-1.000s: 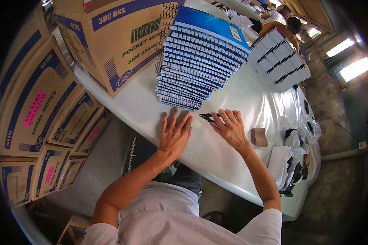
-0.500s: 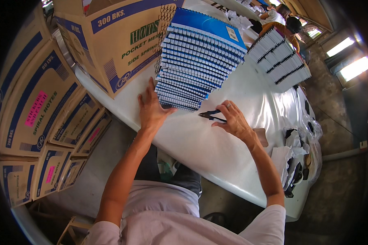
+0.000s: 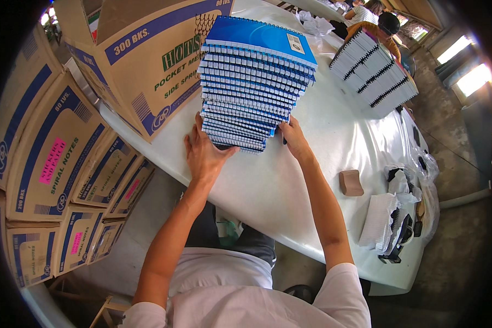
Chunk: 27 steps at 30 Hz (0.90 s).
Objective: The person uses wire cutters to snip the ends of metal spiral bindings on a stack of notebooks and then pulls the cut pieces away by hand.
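A tall, stepped stack of blue-covered spiral notebooks [image 3: 251, 82] stands on the pale table, with rows of wire binding facing me. My left hand [image 3: 205, 156] grips its near left corner, thumb across the front of the lowest books and fingers along the left side. At the lower right side of the stack is my right hand [image 3: 295, 141], closed around small dark-handled pliers [image 3: 284, 140]. Only a dark bit of the pliers shows; their jaws are hidden beside the books.
A large open carton [image 3: 147, 76] stands left of the stack, loose wire coils [image 3: 205, 24] behind it. More cartons [image 3: 57, 145] are piled at left. White notebooks [image 3: 372, 74], a brown block [image 3: 351, 182] and scraps [image 3: 391, 213] lie rightward on the table [image 3: 311, 218]. Another person [image 3: 385, 27] sits beyond.
My right hand has moved forward and left with the pliers, from the space in front of the stack to its right side. My left hand keeps its hold on the near corner.
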{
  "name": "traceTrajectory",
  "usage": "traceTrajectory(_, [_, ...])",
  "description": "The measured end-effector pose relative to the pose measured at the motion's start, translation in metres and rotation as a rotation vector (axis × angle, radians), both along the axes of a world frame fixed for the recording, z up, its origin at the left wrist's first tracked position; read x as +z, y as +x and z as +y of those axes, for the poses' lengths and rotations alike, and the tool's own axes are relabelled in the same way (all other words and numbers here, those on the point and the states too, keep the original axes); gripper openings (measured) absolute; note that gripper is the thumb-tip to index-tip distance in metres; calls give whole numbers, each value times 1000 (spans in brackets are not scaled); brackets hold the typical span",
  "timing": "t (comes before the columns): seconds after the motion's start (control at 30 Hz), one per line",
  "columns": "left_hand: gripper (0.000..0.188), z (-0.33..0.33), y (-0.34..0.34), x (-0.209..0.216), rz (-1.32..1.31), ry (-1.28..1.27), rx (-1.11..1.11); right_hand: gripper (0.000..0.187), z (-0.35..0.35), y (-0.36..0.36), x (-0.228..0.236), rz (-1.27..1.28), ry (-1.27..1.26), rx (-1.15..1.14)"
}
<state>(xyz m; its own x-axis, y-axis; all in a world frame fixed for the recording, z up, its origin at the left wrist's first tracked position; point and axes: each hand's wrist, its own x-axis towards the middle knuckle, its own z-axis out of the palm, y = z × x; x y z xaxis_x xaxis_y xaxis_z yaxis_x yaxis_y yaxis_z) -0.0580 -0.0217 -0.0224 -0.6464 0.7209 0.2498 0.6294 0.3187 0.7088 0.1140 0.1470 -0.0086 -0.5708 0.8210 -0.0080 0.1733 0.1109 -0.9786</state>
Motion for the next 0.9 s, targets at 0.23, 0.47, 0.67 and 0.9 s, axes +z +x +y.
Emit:
traceTrajectory(0.23, [118, 0, 1, 1, 17, -17, 24, 35, -23, -9, 17, -65, 15, -49])
traceTrajectory(0.47, [122, 6, 6, 0, -13, 9, 18, 34, -12, 18, -10, 67, 23, 122])
traceTrajectory(0.67, [124, 4, 7, -2, -16, 49, 6, 72, -56, 18, -9, 77, 242, 42])
traceTrajectory(0.9, [127, 1, 5, -2, -7, 46, -10, 66, -76, -3, -16, -150, 472, -142])
